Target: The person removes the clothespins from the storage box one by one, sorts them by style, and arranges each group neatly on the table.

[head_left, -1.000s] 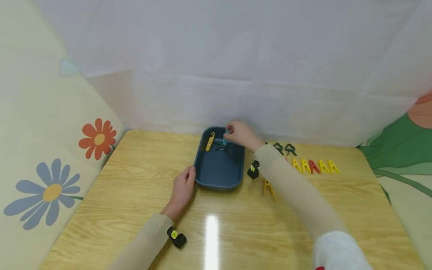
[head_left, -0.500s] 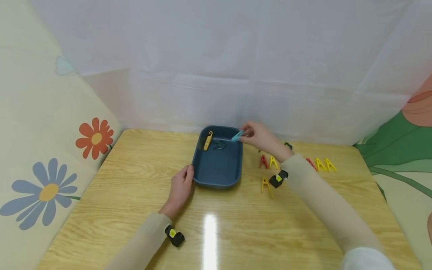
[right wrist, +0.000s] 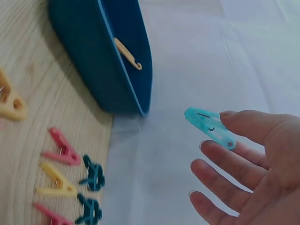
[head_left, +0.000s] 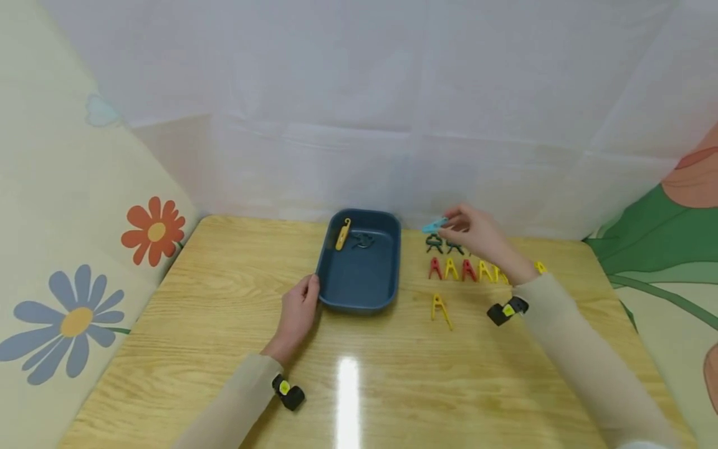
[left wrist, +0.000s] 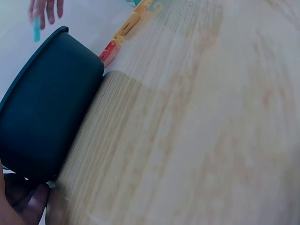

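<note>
My right hand (head_left: 477,234) pinches a light-blue clothespin (right wrist: 211,127) between thumb and index finger, held up above the back of the table, to the right of the blue tray (head_left: 359,284). In the right wrist view the other fingers are spread out below it. My left hand (head_left: 297,315) grips the tray at its front left corner, with the thumb at the rim. Inside the tray lie a yellow hooked clip (head_left: 343,236) and a dark green clip (head_left: 363,240), both toward the back.
Right of the tray, dark green clips (head_left: 434,242) stand in a back row. In front of them runs a row of several red clothespins (head_left: 435,269) and yellow clothespins (head_left: 451,269). A bigger yellow clothespin (head_left: 440,310) lies nearer on the wooden table (head_left: 224,299). A white sheet (head_left: 314,168) hangs behind.
My right hand has come out of the tray with the light-blue clothespin and moved right, over the dark green clips. The dark green clip stays in the tray. My left hand keeps its grip.
</note>
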`<state>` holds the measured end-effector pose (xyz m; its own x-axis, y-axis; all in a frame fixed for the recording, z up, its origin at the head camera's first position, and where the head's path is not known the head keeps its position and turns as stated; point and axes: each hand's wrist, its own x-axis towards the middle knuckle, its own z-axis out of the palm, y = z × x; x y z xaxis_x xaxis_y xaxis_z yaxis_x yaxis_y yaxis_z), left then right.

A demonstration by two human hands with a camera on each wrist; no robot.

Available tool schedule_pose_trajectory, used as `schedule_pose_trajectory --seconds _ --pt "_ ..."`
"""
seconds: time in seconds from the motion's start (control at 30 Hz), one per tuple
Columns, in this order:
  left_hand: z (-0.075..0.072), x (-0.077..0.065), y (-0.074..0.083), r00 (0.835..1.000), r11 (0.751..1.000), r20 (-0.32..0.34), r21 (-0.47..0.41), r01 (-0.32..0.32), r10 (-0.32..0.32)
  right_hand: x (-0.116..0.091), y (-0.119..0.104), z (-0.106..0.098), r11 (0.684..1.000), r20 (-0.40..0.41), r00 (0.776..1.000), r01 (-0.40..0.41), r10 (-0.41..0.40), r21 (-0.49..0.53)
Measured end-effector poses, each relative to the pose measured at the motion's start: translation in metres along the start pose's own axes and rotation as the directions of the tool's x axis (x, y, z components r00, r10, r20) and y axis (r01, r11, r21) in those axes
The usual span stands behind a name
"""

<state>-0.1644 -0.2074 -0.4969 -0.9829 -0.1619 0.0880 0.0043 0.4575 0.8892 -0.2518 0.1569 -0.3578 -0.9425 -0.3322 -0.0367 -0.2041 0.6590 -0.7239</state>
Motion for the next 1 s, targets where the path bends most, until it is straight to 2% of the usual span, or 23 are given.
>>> schedule_pose_trajectory --seconds 0.17,0.37,0.8,1.0 --pt "0.001 0.001 -0.002 1.000 1.000 -0.011 0.014 -0.016 0.016 -0.014 0.010 -0.014 0.999 -0.021 0.999 -0.035 0.036 0.011" --pt "0.002 0.002 -0.003 1.000 0.999 -0.016 0.033 -0.026 0.027 -0.032 0.021 -0.029 0.999 -0.061 0.997 -0.038 0.039 0.011" --pt "0.002 0.002 -0.003 1.000 0.999 -0.004 0.040 0.000 0.000 -0.059 0.050 -0.052 0.997 -0.152 0.986 -0.074 0.073 0.005" --pt "0.002 0.001 -0.002 1.000 0.999 -0.004 0.046 -0.002 0.002 -0.072 0.063 -0.062 0.993 -0.169 0.979 -0.115 0.116 0.015"
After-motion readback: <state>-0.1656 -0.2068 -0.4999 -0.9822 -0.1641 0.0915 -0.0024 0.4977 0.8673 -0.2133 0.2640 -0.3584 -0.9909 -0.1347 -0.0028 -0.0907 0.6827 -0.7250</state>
